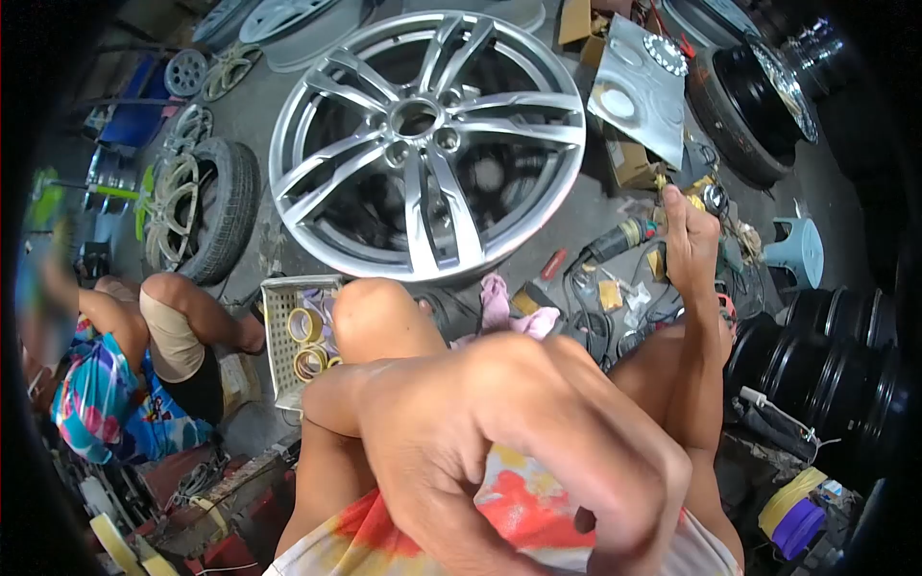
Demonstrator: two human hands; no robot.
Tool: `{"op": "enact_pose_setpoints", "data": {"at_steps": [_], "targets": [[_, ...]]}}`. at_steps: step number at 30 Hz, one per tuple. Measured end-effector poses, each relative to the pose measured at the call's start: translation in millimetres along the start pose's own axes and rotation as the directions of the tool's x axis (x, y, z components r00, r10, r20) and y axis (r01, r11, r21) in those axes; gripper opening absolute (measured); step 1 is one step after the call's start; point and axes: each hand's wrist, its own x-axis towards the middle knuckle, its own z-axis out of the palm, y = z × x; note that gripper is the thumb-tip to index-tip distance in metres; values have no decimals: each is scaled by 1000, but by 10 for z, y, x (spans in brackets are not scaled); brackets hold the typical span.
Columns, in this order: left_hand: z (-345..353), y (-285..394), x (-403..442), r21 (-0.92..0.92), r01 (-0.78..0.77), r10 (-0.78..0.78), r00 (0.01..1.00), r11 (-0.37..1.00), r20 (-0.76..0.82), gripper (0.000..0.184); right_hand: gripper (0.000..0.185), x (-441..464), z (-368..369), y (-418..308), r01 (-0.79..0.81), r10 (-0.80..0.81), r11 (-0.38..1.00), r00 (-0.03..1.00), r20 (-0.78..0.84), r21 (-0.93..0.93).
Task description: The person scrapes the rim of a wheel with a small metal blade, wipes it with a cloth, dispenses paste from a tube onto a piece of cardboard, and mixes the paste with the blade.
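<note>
Close to the camera, my left hand is curled, its thumb and forefinger bent toward each other. Its fingertips run out of the bottom of the view, so what they hold, if anything, is hidden. My right hand is raised beyond my right knee, closed, one digit pointing up and the other fingers folded; nothing can be made out in it. In front of my knees lies a silver alloy wheel rim with twin spokes, face up on the floor. A pink cloth lies between my knees and the rim.
A basket with tape rolls stands by my left knee. An angle grinder with cables lies right of the rim. A tyre, blue stool and black rims are around. Another person sits at left.
</note>
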Motion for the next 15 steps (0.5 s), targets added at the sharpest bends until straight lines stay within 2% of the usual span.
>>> {"op": "enact_pose_setpoints", "data": {"at_steps": [1,2,3,5,6,9,10,11,12,13,15], "targets": [[26,28,-5,-7,59,-59,998,998,-34,12,36,4,24,-28,-6,6,1000,1000,7,-3],[-52,-52,133,111,-192,185,980,975,75,16,35,-1,30,-3,22,-22,999,1000,-3,-42],[-73,-81,117,123,-196,189,979,973,71,16,35,1,33,3,28,-28,999,1000,6,-34],[-105,-105,57,1,-17,17,992,1000,123,20,36,-12,31,19,19,-19,1000,1000,23,1],[-69,-99,40,6,-22,22,993,1000,114,20,37,-15,15,28,36,-35,999,999,37,-17],[157,31,215,195,-272,290,954,942,-73,37,39,-41,0,44,2,-2,1000,999,45,0],[276,-232,316,185,-600,628,748,778,-214,52,40,-50,3,34,2,-2,1000,999,35,1],[286,-290,267,188,-543,574,784,819,-238,52,40,-64,-2,31,2,-2,1000,999,37,0],[282,-249,240,180,-481,513,826,858,-233,52,41,22,76,-414,1,-1,1000,1000,16,3],[271,-229,211,172,-441,471,853,881,-227,53,41,-45,35,-65,3,-3,1000,1000,-2,8],[299,-180,156,164,-400,429,876,902,-221,53,42,-55,4,52,13,-13,1000,1000,21,3]]}}
